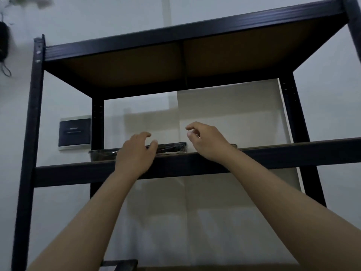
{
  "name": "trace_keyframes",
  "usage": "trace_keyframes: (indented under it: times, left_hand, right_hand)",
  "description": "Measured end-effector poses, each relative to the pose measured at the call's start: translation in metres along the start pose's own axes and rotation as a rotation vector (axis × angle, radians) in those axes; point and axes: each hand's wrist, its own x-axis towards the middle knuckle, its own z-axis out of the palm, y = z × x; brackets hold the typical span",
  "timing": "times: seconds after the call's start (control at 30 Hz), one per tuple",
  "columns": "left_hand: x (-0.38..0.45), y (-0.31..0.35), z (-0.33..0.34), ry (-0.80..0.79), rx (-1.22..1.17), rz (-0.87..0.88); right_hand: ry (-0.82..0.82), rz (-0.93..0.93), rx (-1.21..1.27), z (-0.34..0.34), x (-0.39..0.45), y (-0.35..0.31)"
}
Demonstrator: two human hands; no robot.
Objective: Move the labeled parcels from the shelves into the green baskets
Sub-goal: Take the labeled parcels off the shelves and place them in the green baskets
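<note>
Dim, bluish, soft light; faint shadows fall on the wall (136, 118) behind the shelving rack (195, 163); wide-angle bending tilts its posts; upper-left corner smeared.

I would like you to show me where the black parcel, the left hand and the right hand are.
black parcel (172, 146): head view, on its front edge between the hands.
left hand (134, 153): head view, on the back of the hand.
right hand (207, 141): head view, on the back of the hand.

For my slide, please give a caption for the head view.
Both bare hands, left and right, reach toward a flat black plastic-wrapped parcel on the black metal shelf.
</note>
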Motion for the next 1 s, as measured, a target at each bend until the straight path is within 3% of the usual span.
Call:
trace_keyframes:
  times: [0.13, 0.37, 0.6, 0.77, 1.0]
  left_hand:
    - [0.032, -0.016, 0.008, -0.269, 0.041, -0.083]
    - [0.069, -0.028, 0.030, -0.449, 0.064, -0.245]
    - [0.077, -0.032, 0.036, -0.404, -0.166, -0.249]
    - [0.070, -0.031, 0.036, -0.230, -0.277, -0.212]
    - [0.054, -0.022, 0.027, -0.123, -0.439, -0.086]
  right_hand:
    - [-0.052, 0.138, -0.061, 0.019, 0.031, -0.008]
    - [-0.305, 0.449, -0.251, 0.040, 0.060, -0.003]
    - [-0.212, 0.425, -0.124, 0.041, 0.063, 0.002]
    - [-0.096, 0.404, -0.055, 0.037, 0.054, 0.000]
    - [-0.008, 0.315, 0.128, 0.031, 0.042, -0.005]
